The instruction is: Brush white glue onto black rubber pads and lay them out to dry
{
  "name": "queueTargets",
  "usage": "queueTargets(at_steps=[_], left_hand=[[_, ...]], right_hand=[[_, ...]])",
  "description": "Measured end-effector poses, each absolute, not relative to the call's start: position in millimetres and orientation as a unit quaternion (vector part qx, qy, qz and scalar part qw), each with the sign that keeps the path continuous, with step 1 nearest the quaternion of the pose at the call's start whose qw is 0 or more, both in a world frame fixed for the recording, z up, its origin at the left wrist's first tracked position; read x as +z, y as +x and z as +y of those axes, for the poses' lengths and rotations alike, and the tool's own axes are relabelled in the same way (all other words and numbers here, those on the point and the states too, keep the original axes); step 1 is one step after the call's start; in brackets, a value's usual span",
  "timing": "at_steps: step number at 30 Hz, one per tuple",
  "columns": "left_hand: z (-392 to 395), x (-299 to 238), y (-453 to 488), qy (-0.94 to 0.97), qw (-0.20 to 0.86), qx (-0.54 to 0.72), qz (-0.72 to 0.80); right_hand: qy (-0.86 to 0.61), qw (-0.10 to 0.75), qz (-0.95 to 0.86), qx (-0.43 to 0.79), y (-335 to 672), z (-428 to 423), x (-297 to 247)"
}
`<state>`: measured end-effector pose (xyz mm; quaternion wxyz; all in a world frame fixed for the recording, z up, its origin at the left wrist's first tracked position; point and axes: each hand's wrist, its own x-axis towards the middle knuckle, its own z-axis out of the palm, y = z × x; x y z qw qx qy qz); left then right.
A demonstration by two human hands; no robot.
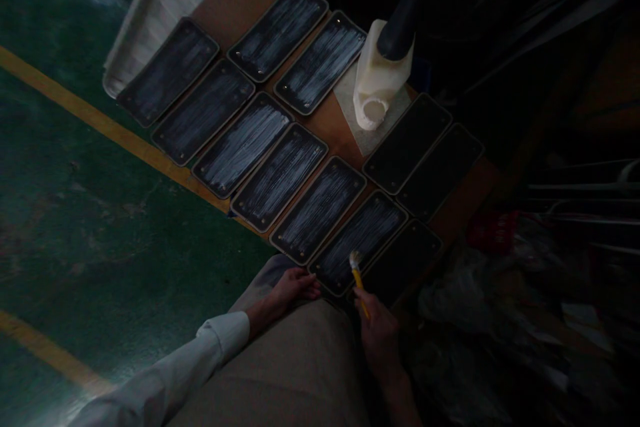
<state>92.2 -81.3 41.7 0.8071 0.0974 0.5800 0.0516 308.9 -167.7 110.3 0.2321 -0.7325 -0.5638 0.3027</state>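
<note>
A person's right hand (pixel 379 327), thumb and fingers closed around a yellow-handled brush (pixel 357 273), works low over a rounded, dark panel (pixel 359 242) in a dimly lit workspace. The pale, stubby bristles are at the panel's surface near its lower edge, beside whitish, lengthwise streaks. The left hand (pixel 295 285), its fingers bent and held together, lies at the same panel's near corner; whether it grips the edge cannot be told. A pale, turned-back sleeve (pixel 170 367) covers the left forearm.

Ten more panels share the brown worktop (pixel 325 119), flat, light-rimmed, with small round marks at the corners. Many bear brushed streaks; those at the right look plain and dark. They lie nearly edge to edge, leaving little room between rims, while strips of brown show mid-surface and at the far and right ends. A cream plastic container (pixel 383 77), open at the front, stands on a grey sheet (pixel 353 107), a black shaft rising from it. The near-left row reaches the worktop's edge; the farthest panel there overlaps ribbed, pale plastic (pixel 165 7). Beyond spreads open green floor (pixel 100 227) with yellow lines; crumpled clear plastic (pixel 460 300) crowds the right side.
</note>
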Motion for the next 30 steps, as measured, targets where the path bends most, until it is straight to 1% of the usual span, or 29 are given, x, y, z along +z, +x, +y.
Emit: queueTargets(at_steps=[3,6,10,12,18,23,30], left_hand=[[-82.0,40.4,91.4,0.090,0.805,0.054,0.584],[-81.8,40.2,90.3,0.095,0.809,0.051,0.578],[-80.4,40.9,89.1,0.095,0.820,0.052,0.562],[-79.2,42.2,89.2,0.095,0.821,0.051,0.561],[-73.3,51.0,91.8,0.093,0.811,0.031,0.577],[-72.4,50.7,91.4,0.105,0.812,0.031,0.573],[-80.8,34.5,88.1,0.120,0.810,0.018,0.574]], right_hand=[[-0.719,0.214,-0.573,0.330,281.8,-192.2,117.9],[-0.728,0.201,-0.549,0.359,281.2,-198.5,128.7],[-0.768,0.203,-0.516,0.321,298.3,-196.0,125.7],[-0.762,0.203,-0.523,0.323,296.7,-200.7,119.0],[-0.720,0.189,-0.539,0.395,272.9,-220.2,119.8],[-0.767,0.178,-0.467,0.401,282.7,-211.1,127.6],[-0.752,0.212,-0.434,0.449,286.1,-195.8,135.9]])
